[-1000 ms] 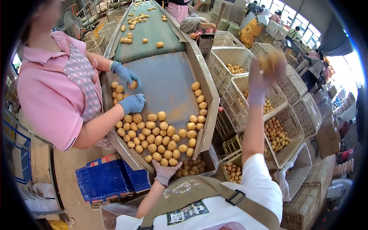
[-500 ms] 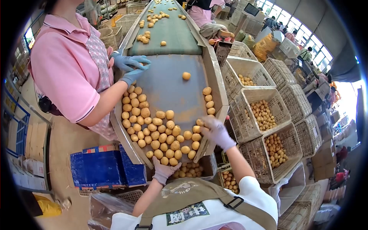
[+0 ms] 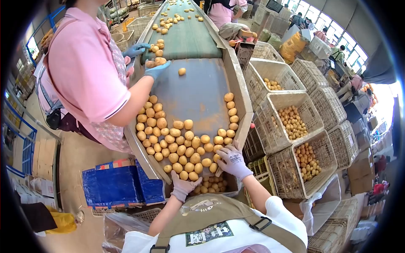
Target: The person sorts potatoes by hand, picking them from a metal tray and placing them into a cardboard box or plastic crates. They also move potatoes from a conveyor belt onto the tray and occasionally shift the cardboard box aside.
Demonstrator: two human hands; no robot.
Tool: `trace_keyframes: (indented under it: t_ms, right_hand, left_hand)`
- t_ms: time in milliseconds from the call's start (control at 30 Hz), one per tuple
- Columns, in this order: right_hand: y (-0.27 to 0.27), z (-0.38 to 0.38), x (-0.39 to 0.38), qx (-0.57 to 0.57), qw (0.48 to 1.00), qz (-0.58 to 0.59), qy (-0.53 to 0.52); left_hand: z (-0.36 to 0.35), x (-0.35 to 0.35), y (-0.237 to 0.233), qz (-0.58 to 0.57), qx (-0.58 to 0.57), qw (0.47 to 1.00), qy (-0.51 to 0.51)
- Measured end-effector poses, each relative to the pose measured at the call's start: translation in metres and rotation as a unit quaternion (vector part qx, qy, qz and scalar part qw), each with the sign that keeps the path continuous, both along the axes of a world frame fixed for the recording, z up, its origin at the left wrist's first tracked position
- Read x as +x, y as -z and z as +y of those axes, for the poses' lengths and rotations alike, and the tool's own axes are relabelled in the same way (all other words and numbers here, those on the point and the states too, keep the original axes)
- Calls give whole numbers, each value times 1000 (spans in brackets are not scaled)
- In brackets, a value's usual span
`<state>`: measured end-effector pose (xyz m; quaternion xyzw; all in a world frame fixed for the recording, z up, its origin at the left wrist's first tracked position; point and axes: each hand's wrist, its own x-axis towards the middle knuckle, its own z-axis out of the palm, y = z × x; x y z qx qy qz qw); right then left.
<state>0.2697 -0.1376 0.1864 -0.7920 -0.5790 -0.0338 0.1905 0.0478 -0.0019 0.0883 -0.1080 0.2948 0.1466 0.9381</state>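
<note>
Round yellow-brown potatoes [image 3: 181,149] lie massed at the low end of a grey metal chute [image 3: 190,95]. My left hand [image 3: 184,185], in a pale glove, rests with fingers apart at the chute's front lip, below the nearest potatoes. My right hand [image 3: 233,161], gloved too, lies with spread fingers at the right front corner, against the potatoes there; nothing is held in it. Beneath the lip, between my hands, a container of more potatoes [image 3: 211,185] shows in part.
A green belt [image 3: 185,38] carries potatoes behind the chute. A co-worker in pink [image 3: 84,71] stands at left, potatoes in one blue-gloved hand [image 3: 157,69]. Crates [image 3: 270,145] of potatoes stand at right, a blue-covered box [image 3: 112,185] at lower left.
My right hand has moved down and toward the chute's front corner. The co-worker's hands have parted, one now showing potatoes. A lone potato on the chute is further left.
</note>
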Motion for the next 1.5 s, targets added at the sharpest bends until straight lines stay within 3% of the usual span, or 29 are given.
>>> trace_keyframes:
  t_ms: [367, 633, 700, 800, 833, 1133, 1500]
  right_hand:
    - [-1, 2, -6, -25, 1000, -3, 7]
    - [3, 3, -11, -8, 1000, -10, -12]
    - [4, 4, -11, -8, 1000, -21, -9]
    - [2, 5, -12, 13, 1000, -23, -13]
    - [1, 6, -13, 20, 999, -27, -10]
    - [1, 11, -15, 37, 999, -31, -2]
    - [4, 9, -17, 39, 999, -31, 0]
  left_hand:
    - [-3, -6, 27, -98, 11, 994, -35]
    - [-10, -11, 8, -27, 83, 995, -41]
    - [-9, -11, 7, -52, 84, 994, -41]
    - [-10, -11, 8, -2, 71, 997, -40]
    - [-9, -12, 9, -40, 87, 995, -41]
    - [-8, -10, 4, 45, 43, 997, -43]
    - [-8, -14, 14, -13, 63, 997, -43]
